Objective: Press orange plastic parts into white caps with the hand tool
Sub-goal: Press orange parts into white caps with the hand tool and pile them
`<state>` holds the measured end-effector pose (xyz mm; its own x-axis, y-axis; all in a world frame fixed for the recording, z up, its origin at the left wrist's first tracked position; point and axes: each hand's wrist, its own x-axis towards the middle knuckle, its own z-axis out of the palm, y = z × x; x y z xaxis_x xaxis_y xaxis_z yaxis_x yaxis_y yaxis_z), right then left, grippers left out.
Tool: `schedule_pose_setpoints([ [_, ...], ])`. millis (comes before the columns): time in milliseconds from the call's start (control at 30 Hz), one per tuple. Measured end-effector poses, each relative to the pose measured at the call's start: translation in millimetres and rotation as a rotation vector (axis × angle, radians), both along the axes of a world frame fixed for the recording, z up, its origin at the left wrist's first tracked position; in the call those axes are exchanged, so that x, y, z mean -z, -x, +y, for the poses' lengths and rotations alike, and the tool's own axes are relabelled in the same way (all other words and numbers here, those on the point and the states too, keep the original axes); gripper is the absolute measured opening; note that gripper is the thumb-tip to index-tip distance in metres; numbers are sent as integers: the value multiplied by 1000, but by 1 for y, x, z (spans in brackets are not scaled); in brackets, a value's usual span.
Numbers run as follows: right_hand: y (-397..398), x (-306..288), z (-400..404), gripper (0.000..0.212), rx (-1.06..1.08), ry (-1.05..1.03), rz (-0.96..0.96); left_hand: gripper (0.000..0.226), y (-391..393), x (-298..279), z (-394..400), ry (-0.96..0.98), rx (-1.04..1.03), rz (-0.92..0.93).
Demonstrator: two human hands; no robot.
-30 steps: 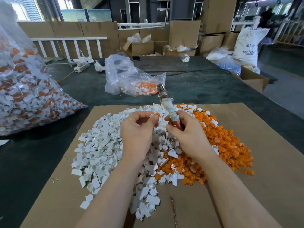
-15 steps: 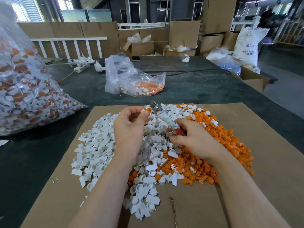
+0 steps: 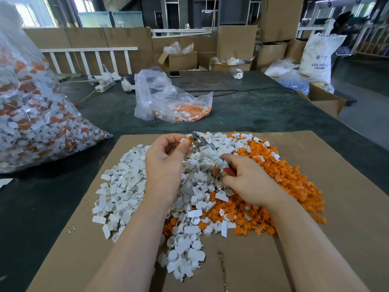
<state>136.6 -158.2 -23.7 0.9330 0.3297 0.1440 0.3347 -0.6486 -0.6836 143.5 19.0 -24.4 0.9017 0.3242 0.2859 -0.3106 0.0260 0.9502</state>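
A heap of white caps lies on the left of a cardboard sheet, beside a heap of orange plastic parts on the right. My right hand grips the red handle of the hand tool, whose metal head points up and left. My left hand pinches a white cap between thumb and fingers, right against the tool's metal tip. An orange bit shows at that cap's edge.
A big clear bag of assembled caps lies at the left on the dark green table. A smaller, partly filled bag sits behind the cardboard. Cardboard boxes, a white sack and a power strip stand at the back.
The tool has tipped from nearly upright to a low slant toward the left. My left hand has moved up and left, bringing the cap to the tool's tip. My right hand has dropped lower.
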Motion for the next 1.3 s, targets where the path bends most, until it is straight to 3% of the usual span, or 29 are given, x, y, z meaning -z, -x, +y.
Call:
schedule_pose_setpoints([
  [133,0,1,3,12,13,2,-31,15,-1,0,1,27,10,1],
  [300,-1,4,6,27,32,18,-62,14,-2,0,1,41,6,1],
  [433,-2,7,8,16,61,54,-107,11,-1,-5,9,-2,14,15],
  [567,-4,11,9,28,165,43,-166,9,-7,-5,54,-119,-321,58],
  [667,-6,11,6,19,261,51,-199,4,-9,8,105,-290,-698,237],
  [767,-8,13,2,12,351,72,-217,3,-6,26,138,-427,-873,398],
  [867,-9,15,-1,23,415,80,-223,12,-6,39,150,-504,-873,560],
  [933,-10,16,-2,19,434,100,-219,16,-7,42,152,-521,-855,616],
  [1133,-13,20,-6,11,464,168,-203,28,-8,42,151,-513,-798,630],
  [1300,-14,20,-6,10,502,234,-181,32,-9,28,130,-871,-798,490],
])
